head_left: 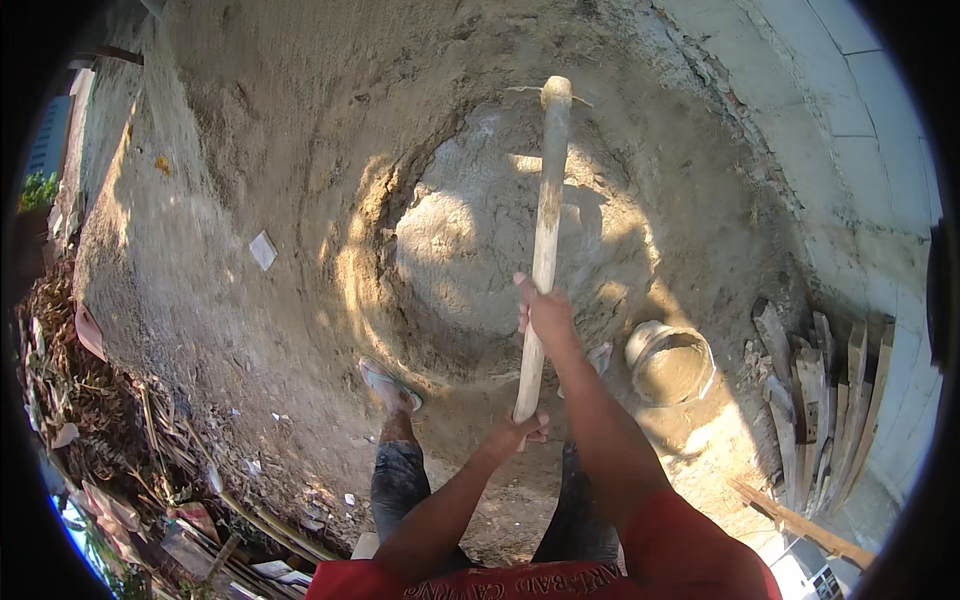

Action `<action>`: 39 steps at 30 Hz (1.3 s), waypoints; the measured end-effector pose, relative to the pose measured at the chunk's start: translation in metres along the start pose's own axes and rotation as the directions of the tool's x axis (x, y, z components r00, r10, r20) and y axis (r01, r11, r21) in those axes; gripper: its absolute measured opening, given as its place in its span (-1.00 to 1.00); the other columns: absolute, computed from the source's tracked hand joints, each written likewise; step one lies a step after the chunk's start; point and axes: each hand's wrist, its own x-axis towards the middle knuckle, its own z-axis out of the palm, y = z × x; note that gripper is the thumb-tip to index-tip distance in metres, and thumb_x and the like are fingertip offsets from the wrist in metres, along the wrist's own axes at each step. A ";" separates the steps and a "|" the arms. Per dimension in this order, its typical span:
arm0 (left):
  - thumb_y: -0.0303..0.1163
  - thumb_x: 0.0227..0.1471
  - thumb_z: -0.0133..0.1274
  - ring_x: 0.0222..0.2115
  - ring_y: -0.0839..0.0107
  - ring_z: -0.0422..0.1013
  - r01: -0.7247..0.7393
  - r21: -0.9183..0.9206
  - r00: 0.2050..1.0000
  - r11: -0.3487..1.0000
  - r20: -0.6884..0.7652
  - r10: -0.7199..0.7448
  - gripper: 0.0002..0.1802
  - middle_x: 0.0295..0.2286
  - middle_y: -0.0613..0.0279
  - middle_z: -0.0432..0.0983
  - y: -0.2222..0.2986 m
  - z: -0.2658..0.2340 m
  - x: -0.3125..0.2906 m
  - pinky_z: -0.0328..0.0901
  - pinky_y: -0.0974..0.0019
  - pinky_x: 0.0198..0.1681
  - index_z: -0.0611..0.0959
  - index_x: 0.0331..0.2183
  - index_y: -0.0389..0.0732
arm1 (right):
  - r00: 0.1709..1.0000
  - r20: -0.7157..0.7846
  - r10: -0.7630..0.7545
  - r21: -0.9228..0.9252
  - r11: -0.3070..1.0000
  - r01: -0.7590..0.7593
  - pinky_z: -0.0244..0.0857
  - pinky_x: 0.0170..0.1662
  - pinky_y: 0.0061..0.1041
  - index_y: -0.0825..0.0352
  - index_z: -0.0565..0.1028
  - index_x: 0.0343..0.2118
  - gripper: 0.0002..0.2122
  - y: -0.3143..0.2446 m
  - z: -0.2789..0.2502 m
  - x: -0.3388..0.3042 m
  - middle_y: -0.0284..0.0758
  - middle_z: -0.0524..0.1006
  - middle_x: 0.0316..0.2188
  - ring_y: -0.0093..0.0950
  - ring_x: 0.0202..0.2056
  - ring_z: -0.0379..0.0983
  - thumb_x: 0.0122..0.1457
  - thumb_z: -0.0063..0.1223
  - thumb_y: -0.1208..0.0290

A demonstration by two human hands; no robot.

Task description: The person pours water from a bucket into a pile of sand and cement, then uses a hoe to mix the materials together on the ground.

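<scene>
A long wooden-handled hoe (548,210) stretches away from me over a round pit of wet grey mortar (450,240). Its metal head shows only as a thin edge beyond the pit's far part. Low on the handle, near its butt end, my left hand (516,432) is wrapped round the wood. My right hand (548,318) grips higher up, with the thumb lying along the shaft. Around the mortar runs a raised rim of sandy earth (355,265). My feet in sandals stand at the near side of this rim.
A bucket (672,368) with something sand-coloured inside stands right of my feet. Upright wooden boards (815,400) lean by the pale wall (870,170). A loose plank (800,522) lies nearer. Dry leaves and rubbish (80,380) heap at left; a white flat piece (263,250) lies on the ground.
</scene>
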 end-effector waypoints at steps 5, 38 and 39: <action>-0.19 0.10 0.28 -0.75 0.60 0.21 -0.055 0.114 0.977 0.992 -0.197 0.077 -0.65 -0.69 0.41 0.34 0.105 0.032 0.023 0.18 0.37 -0.68 0.49 -0.47 -0.20 | 0.962 -0.121 -0.247 -0.061 0.969 0.241 0.40 -0.59 -0.41 0.46 0.48 -0.33 -0.67 -0.075 0.009 0.133 -0.26 0.52 -0.62 -0.45 -0.68 0.49 0.26 0.07 0.19; -0.11 0.37 -0.15 -0.64 0.61 0.26 0.423 0.102 0.787 0.900 0.450 -0.421 -0.59 -0.48 0.29 0.40 0.080 0.381 -0.316 0.16 0.52 -0.61 0.42 0.04 -0.21 | 0.992 0.016 0.122 0.745 0.660 -0.094 0.35 -0.52 -0.55 0.39 0.38 -0.28 -0.82 0.001 -0.375 -0.247 -0.33 0.43 -0.52 -0.54 -0.57 0.38 0.26 0.01 0.36; -0.12 0.37 -0.13 -0.60 0.61 0.28 0.405 0.200 0.705 0.892 0.553 -0.444 -0.50 -0.45 0.29 0.40 0.079 0.348 -0.304 0.20 0.53 -0.56 0.36 0.16 -0.26 | 0.985 -0.096 0.140 0.740 0.673 -0.023 0.36 -0.51 -0.54 0.36 0.38 -0.29 -0.85 0.008 -0.369 -0.252 -0.35 0.42 -0.53 -0.54 -0.55 0.38 0.26 0.01 0.38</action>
